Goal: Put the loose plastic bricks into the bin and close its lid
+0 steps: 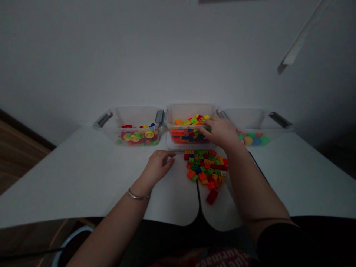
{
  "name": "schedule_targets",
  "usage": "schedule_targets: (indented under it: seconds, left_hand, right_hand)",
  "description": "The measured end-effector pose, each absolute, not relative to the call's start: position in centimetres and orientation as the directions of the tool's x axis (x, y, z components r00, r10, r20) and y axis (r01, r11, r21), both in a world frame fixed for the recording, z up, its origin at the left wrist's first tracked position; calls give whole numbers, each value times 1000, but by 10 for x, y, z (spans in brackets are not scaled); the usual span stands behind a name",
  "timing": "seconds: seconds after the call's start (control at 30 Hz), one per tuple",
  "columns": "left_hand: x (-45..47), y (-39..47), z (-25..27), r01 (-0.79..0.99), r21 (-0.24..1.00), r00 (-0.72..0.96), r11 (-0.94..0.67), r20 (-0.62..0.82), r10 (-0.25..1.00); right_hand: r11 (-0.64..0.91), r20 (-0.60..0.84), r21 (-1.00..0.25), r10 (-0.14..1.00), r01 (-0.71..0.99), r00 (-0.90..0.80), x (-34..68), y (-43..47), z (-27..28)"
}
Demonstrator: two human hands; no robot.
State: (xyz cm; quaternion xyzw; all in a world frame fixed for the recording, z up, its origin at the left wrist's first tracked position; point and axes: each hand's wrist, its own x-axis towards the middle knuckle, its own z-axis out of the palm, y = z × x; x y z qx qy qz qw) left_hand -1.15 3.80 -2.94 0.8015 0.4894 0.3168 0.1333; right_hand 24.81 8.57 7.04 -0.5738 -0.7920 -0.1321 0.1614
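Can't be told if anything's pinched in the right hand (221, 130) at the middle bin's (191, 110) rim; left hand (159, 165) is loosely parted, empty-looking. Loose bricks (205, 167) are spread just right of it; right forearm (251, 181) is best kept lifted.

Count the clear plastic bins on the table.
3: the left bin, the middle bin with the right hand at its rim, and the right bin, partly hidden behind that hand. No others show.

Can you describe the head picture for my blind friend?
A person's right hand is at the middle clear bin of building bricks; the left hand is beside a loose brick pile on a white table. More bins stand on both sides.
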Motion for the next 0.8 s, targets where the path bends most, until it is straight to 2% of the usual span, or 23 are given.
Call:
schedule_targets:
  seconds: [0.17,0.27,0.4,0.53,0.6,0.7,0.8]
  left_hand:
    - [-11,38,-28,715,505,330,-484,367,870]
    - [-12,38,-28,730,482,335,-484,365,869]
    - [-13,39,-30,753,442,366,-487,334,869]
    - [-16,38,-32,768,413,381,-489,318,868]
    - [-17,38,-31,776,405,376,-484,319,870]
    - [-18,37,-31,788,390,369,-476,319,873]
    - [-18,37,-32,791,386,362,-475,330,872]
  right_hand:
    - [344,415,11,853,939,-317,249,88,69]
    - [354,433,-38,849,935,-304,249,85,72]
    - [365,569,-115,786,924,-240,244,78,78]
    - [477,649,-227,724,849,-233,232,68,86]
    - [534,609,-276,740,799,-284,223,61,90]
    - [569,462,-307,790,763,-403,209,50,91]
    - [569,306,-226,812,791,-497,200,41,79]
